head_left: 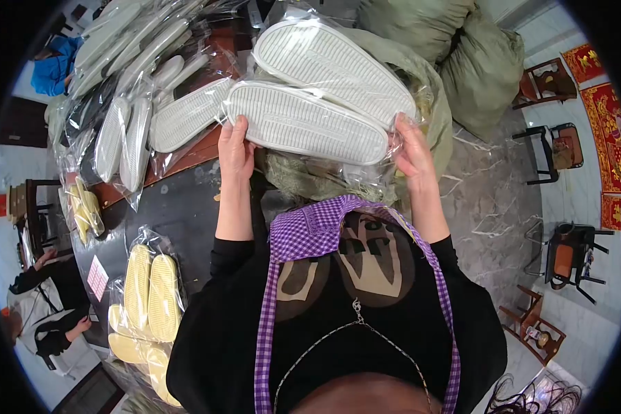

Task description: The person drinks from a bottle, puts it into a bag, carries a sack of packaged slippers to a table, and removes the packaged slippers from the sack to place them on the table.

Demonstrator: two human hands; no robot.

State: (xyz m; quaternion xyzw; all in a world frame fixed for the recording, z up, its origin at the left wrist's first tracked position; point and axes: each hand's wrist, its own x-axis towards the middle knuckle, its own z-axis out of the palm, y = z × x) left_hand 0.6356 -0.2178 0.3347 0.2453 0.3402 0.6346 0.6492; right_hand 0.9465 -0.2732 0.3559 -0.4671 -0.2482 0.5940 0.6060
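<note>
A pair of white slippers (310, 124) in a clear plastic bag is held up, ribbed soles facing the camera. My left hand (236, 153) pinches the bag's left end, with the thumb on the lower slipper's edge. At the right end my right hand (414, 152) grips the bag near the tips of both slippers. Behind and below the bag lies an open green sack (431, 90). Another bagged white slipper (190, 116) lies just left of my left hand.
Bagged white slippers (138, 52) are heaped at the upper left. Bagged yellow slippers (163, 297) and a pink-printed card (97, 278) lie on the dark table (186, 207). Full sacks (483, 69) stand upper right, chairs (573, 255) farther right. A person (55, 324) is at the lower left.
</note>
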